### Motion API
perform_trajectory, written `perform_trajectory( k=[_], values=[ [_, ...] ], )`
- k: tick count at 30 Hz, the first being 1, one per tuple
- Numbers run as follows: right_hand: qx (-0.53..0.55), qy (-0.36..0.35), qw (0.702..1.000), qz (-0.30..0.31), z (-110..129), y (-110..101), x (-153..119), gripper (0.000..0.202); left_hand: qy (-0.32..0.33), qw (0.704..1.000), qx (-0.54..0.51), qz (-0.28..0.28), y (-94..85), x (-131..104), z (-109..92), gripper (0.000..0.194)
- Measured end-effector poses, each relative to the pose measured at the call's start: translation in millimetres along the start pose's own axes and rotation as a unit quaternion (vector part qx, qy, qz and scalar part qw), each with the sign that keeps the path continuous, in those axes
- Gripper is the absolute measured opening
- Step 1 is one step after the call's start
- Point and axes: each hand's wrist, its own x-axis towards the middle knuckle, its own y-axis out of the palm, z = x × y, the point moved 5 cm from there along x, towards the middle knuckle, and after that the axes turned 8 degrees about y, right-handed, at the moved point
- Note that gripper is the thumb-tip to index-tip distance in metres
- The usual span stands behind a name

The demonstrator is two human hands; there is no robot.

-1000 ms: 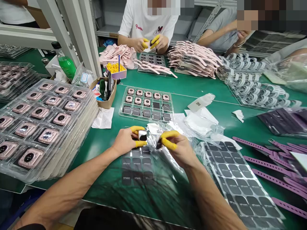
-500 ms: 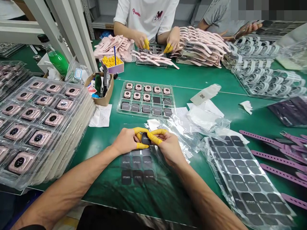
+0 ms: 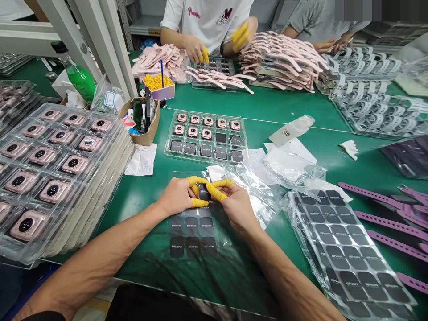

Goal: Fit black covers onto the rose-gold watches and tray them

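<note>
My left hand [image 3: 179, 197] and my right hand [image 3: 234, 203] meet over a small watch body [image 3: 203, 192] with a dark face, low in the middle of the green table. Both wear yellow finger cots. The left thumb and forefinger pinch the watch body from the left; the right forefinger and thumb press on its face from the right. Just below the hands lies a clear sheet of dark screen stickers [image 3: 192, 232]. Beyond the hands stands a tray [image 3: 206, 155] with pink watch bodies at the back and dark-faced ones in front.
Stacked trays of pink watch bodies [image 3: 50, 169] fill the left. A bagged sheet of dark stickers [image 3: 344, 258] and purple straps [image 3: 384, 218] lie right. A cardboard box [image 3: 145, 122], green bottle [image 3: 82, 82] and loose plastic bags [image 3: 287, 167] sit mid-table. A person's hands [image 3: 200, 53] work among pink straps [image 3: 284, 62] opposite.
One second ago my right hand held a dark sticker apart from the watch body; it has since come left onto the watch face. The view shifted slightly.
</note>
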Motion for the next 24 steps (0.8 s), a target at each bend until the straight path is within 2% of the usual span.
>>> perform_trajectory(
  k=[10, 24],
  values=[
    [0.009, 0.0, 1.0, 0.014, -1.3, -1.3, -0.4, 0.037, 0.013, 1.0, -0.002, -0.004, 0.0, -0.1, -0.4, 0.049],
    [0.008, -0.008, 1.0, 0.003, -1.9, 0.0, -1.2, 0.036, 0.002, 1.0, 0.011, 0.004, 0.2, -0.7, -1.5, 0.049]
  ],
)
